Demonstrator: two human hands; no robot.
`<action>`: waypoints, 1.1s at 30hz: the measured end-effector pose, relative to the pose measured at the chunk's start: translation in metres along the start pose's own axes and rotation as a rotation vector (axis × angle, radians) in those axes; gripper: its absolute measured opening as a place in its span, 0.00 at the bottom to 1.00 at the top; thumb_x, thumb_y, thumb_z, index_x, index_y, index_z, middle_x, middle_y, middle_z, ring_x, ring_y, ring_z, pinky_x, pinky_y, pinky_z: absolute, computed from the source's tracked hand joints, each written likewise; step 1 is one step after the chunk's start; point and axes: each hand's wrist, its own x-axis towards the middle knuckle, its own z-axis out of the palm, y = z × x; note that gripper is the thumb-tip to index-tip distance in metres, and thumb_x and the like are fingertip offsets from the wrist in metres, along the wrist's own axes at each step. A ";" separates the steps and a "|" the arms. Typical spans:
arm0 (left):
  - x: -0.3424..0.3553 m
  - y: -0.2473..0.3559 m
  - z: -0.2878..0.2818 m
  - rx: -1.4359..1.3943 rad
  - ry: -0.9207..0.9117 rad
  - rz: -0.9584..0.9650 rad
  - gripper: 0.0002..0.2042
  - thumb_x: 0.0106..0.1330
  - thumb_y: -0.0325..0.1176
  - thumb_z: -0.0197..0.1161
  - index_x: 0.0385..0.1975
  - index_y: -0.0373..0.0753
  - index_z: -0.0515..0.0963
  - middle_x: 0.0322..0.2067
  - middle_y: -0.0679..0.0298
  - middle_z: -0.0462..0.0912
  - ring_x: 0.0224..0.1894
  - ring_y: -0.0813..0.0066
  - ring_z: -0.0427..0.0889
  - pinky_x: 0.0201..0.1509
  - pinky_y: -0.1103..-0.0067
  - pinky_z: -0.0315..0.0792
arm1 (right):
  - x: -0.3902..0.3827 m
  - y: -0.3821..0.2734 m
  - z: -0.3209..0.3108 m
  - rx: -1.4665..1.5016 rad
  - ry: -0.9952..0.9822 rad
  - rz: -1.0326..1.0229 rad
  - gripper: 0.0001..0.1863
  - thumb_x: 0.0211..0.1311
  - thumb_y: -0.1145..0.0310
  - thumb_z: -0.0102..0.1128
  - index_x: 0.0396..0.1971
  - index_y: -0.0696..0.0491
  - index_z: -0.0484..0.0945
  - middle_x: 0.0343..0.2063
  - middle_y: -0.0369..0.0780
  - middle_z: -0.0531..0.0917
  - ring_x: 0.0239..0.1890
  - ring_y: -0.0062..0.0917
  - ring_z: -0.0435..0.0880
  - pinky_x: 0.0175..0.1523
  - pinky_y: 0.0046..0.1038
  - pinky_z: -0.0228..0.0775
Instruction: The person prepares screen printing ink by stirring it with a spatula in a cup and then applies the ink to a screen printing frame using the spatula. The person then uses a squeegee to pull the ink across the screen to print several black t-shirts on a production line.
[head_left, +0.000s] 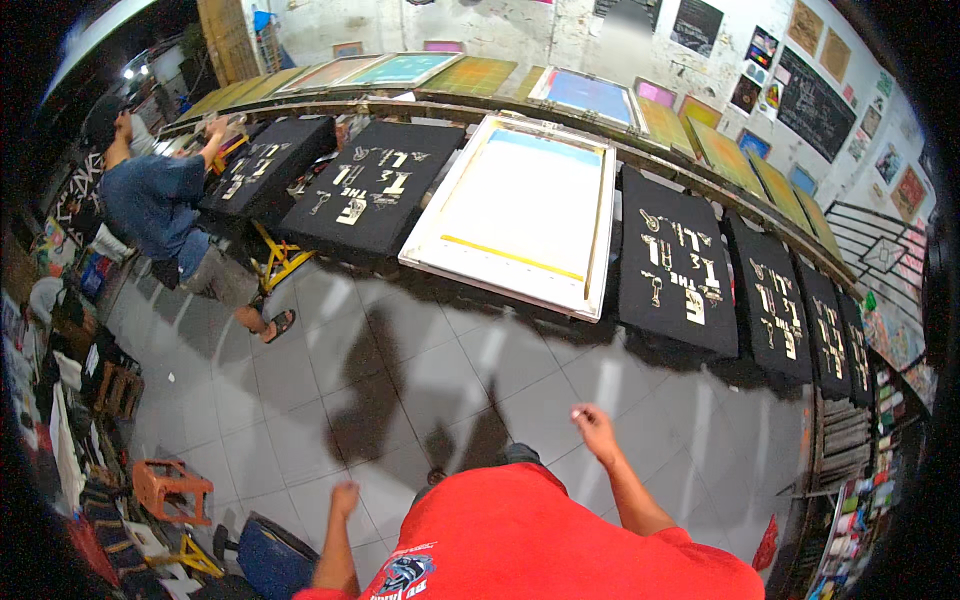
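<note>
My left hand (345, 497) hangs low over the tiled floor, touching nothing else I can see; its fingers are too hidden to read. Farther forward, my right hand (597, 432) is in the air with the fingers curled together; a tiny pale spot shows at the tips, too small to name. Both hands are apart from the row of print boards. Ahead, a white-framed printing screen (420, 250) lies over one board, with a yellow strip (510, 257) across its near part. Black shirts (668, 325) with pale printed designs lie on the boards to either side.
At the far left a person in a dark blue shirt (150, 195) leans over a black shirt (300, 140). More screens (590, 92) rest along the back rail. An orange stool (172, 487) and a blue chair (275, 553) stand at lower left. Shelves (850, 540) line the right.
</note>
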 end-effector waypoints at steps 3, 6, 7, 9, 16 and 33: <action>0.142 0.114 -0.114 -0.432 0.044 -0.010 0.12 0.66 0.37 0.59 0.36 0.31 0.78 0.33 0.55 0.83 0.38 0.67 0.81 0.44 0.72 0.73 | 0.032 -0.033 -0.016 0.146 0.325 -0.034 0.15 0.68 0.63 0.55 0.48 0.57 0.77 0.37 0.36 0.81 0.37 0.18 0.75 0.42 0.23 0.68; 0.231 0.227 -0.192 -0.434 0.128 0.027 0.14 0.66 0.37 0.59 0.41 0.30 0.78 0.36 0.54 0.83 0.42 0.68 0.80 0.49 0.73 0.72 | 0.078 -0.074 -0.030 0.132 0.447 -0.044 0.17 0.69 0.63 0.54 0.52 0.57 0.74 0.44 0.38 0.79 0.43 0.20 0.76 0.47 0.24 0.68; 0.261 0.245 -0.203 -0.495 0.111 0.132 0.15 0.66 0.37 0.60 0.43 0.31 0.77 0.38 0.55 0.83 0.44 0.68 0.80 0.51 0.74 0.72 | 0.093 -0.091 -0.032 0.142 0.485 -0.058 0.18 0.69 0.63 0.54 0.53 0.58 0.73 0.45 0.40 0.79 0.46 0.22 0.77 0.50 0.25 0.68; 0.309 0.304 -0.212 -0.608 0.076 0.255 0.15 0.67 0.36 0.60 0.46 0.31 0.76 0.41 0.55 0.82 0.46 0.68 0.80 0.53 0.74 0.71 | 0.127 -0.098 -0.046 0.109 0.541 -0.069 0.20 0.68 0.62 0.55 0.54 0.59 0.72 0.50 0.45 0.78 0.51 0.29 0.77 0.56 0.29 0.67; 0.397 0.405 -0.224 -0.594 -0.005 0.349 0.23 0.68 0.37 0.60 0.58 0.32 0.68 0.54 0.48 0.74 0.54 0.63 0.77 0.56 0.73 0.70 | 0.228 -0.092 -0.050 0.004 0.590 0.035 0.27 0.69 0.55 0.50 0.56 0.63 0.70 0.53 0.54 0.77 0.56 0.39 0.77 0.60 0.32 0.65; 0.513 0.462 -0.174 -0.429 -0.117 0.172 0.29 0.70 0.54 0.49 0.39 0.25 0.79 0.37 0.42 0.82 0.43 0.48 0.81 0.47 0.64 0.71 | 0.282 -0.123 -0.030 -0.208 0.731 0.244 0.27 0.71 0.50 0.43 0.45 0.62 0.76 0.42 0.56 0.81 0.47 0.51 0.78 0.52 0.42 0.67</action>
